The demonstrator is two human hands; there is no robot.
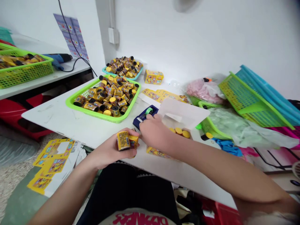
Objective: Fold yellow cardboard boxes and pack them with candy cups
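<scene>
Near the table's front edge, my left hand (122,145) is closed around two small yellow labelled tubs (123,140), held side by side. Reaching across the table, my right hand (154,129) has its fingers curled at a dark blue tape dispenser (140,118) with a green roll (149,110). What lies between those fingertips is hidden. Under my right forearm stands an open yellow printed box (156,152), partly covered by the arm. Yellow-lidded tubs (178,130) show inside it, and its pale flap (182,112) is raised.
A green basket (72,101) heaped with tubs sits left, a blue basket (138,76) of them behind. A closed box (153,77) and flat cartons (164,95) lie toward the wall. On the right are a loose tub (206,136), plastic bags (246,122) and tilted baskets (255,98).
</scene>
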